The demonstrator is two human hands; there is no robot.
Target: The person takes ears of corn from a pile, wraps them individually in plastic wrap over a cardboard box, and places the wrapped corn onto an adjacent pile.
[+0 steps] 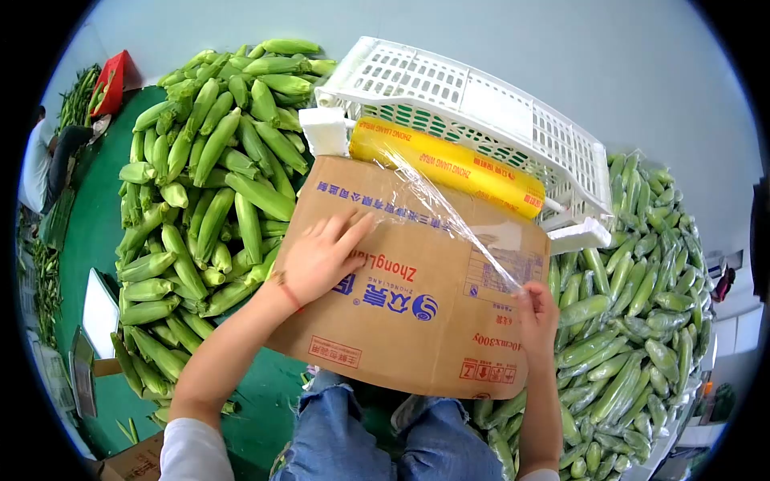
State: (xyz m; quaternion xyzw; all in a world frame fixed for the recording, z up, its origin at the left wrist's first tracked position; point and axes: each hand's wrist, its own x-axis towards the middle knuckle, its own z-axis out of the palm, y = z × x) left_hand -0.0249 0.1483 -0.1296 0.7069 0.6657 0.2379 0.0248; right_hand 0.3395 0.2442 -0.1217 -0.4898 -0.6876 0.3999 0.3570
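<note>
A flat cardboard sheet (385, 272) printed with blue and red lettering lies across my lap area. Behind it, a yellow roll of plastic wrap (449, 164) sits on a rod between white foam blocks. Clear plastic film (449, 210) runs down from the roll, gathered into a narrow strand toward the right. My right hand (536, 317) pinches the end of that film near the cardboard's right edge. My left hand (325, 252), a red string at its wrist, rests on the cardboard's left part with fingers stretched out and holds nothing.
Unwrapped corn ears in green husks (212, 184) are heaped on the left. Film-wrapped corn (626, 353) is piled on the right. A white plastic crate (481, 104) stands behind the roll. A seated person (40, 160) and a red container (112, 84) are at far left.
</note>
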